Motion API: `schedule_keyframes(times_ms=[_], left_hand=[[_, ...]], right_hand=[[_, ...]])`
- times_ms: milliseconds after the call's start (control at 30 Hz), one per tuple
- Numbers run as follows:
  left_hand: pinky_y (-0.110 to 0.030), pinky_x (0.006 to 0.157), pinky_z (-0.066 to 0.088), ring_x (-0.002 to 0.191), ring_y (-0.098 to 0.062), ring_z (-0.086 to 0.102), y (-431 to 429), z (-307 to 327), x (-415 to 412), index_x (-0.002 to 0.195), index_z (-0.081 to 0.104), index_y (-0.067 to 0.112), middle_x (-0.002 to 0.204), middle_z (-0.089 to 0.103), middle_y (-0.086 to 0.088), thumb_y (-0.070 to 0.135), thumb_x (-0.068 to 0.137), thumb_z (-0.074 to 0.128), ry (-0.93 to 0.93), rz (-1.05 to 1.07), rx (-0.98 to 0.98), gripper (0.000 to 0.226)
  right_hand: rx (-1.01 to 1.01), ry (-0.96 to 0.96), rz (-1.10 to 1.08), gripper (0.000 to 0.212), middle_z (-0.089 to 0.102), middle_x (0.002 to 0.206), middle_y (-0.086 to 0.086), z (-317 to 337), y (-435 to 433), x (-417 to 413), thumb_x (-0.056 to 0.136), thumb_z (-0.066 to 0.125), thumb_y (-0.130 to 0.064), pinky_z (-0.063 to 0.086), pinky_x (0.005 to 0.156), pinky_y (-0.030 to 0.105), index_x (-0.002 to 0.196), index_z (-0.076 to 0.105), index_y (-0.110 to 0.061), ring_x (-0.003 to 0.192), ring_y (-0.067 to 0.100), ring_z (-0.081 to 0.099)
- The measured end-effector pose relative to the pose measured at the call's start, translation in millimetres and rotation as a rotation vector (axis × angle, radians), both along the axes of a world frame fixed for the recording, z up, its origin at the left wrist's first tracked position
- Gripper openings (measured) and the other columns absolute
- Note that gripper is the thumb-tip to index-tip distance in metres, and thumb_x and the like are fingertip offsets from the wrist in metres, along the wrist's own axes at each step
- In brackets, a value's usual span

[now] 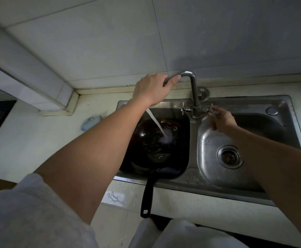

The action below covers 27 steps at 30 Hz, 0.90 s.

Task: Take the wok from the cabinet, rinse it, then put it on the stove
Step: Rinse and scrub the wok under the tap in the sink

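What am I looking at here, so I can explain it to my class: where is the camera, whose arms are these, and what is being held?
There is one picture, taken by a camera worn on a person's head and looking down at their own bare arms. No machine is involved. The left hand grips the spout. The right hand pinches a tap handle. Water runs into a black wok, which lies in the left basin of the sink. A blue object lies on the counter.
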<state>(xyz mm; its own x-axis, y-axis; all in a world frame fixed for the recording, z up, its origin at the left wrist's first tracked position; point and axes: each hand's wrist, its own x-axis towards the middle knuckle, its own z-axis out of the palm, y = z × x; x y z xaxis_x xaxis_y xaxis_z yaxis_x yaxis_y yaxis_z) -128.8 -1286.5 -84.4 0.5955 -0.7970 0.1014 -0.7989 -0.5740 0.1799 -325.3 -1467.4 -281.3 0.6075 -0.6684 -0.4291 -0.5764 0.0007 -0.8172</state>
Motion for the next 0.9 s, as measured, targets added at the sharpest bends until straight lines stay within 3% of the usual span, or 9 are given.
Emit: schedule_keyframes(times_ms=[200,333,500,700,900], left_hand=[[-0.028,0.051,0.036,0.056,-0.014,0.055,-0.8,-1.9,-5.2,0.060,0.044,0.025,0.057,0.052,0.008,0.079,0.092,0.022,0.035,0.017,-0.014,0.066],[-0.029,0.052,0.038,0.056,-0.015,0.055,-2.8,-0.9,-3.4,0.062,0.046,0.025,0.058,0.053,0.007,0.081,0.090,0.020,0.043,0.029,-0.002,0.069],[-0.027,0.049,0.032,0.051,-0.014,0.052,0.8,-2.6,-14.1,0.058,0.043,0.025,0.055,0.051,0.008,0.079,0.092,0.022,0.061,0.051,-0.026,0.067],[-0.029,0.049,0.034,0.057,-0.016,0.055,3.4,-1.5,-27.0,0.062,0.048,0.024,0.062,0.058,0.003,0.078,0.093,0.022,0.093,0.089,-0.018,0.067],[-0.031,0.051,0.038,0.057,-0.017,0.055,7.4,-4.8,-23.6,0.069,0.051,0.023,0.062,0.057,0.003,0.074,0.096,0.020,0.004,0.078,-0.033,0.066]], right_hand=[[-0.014,0.086,-0.005,0.049,0.064,0.062,0.005,5.6,0.7,7.4,0.098,0.062,-0.034,0.037,0.029,0.014,0.144,0.047,-0.034,0.033,0.006,0.054],[0.009,0.122,0.004,0.048,0.064,0.074,0.008,7.8,4.4,8.3,0.101,0.055,-0.036,0.038,0.029,0.015,0.147,0.042,-0.038,0.048,0.014,0.057],[0.025,0.164,0.014,0.047,0.063,0.091,0.011,11.1,5.3,14.7,0.104,0.050,-0.029,0.038,0.028,0.015,0.149,0.039,-0.038,0.052,0.015,0.057],[-0.001,0.151,0.009,0.043,0.062,0.076,0.006,7.6,11.3,17.7,0.105,0.045,-0.034,0.045,0.035,0.021,0.148,0.039,-0.038,0.053,0.016,0.058],[0.036,0.154,-0.016,0.047,0.064,0.092,0.001,8.3,16.0,19.6,0.105,0.045,-0.024,0.044,0.036,0.022,0.149,0.036,-0.041,0.055,0.017,0.059]])
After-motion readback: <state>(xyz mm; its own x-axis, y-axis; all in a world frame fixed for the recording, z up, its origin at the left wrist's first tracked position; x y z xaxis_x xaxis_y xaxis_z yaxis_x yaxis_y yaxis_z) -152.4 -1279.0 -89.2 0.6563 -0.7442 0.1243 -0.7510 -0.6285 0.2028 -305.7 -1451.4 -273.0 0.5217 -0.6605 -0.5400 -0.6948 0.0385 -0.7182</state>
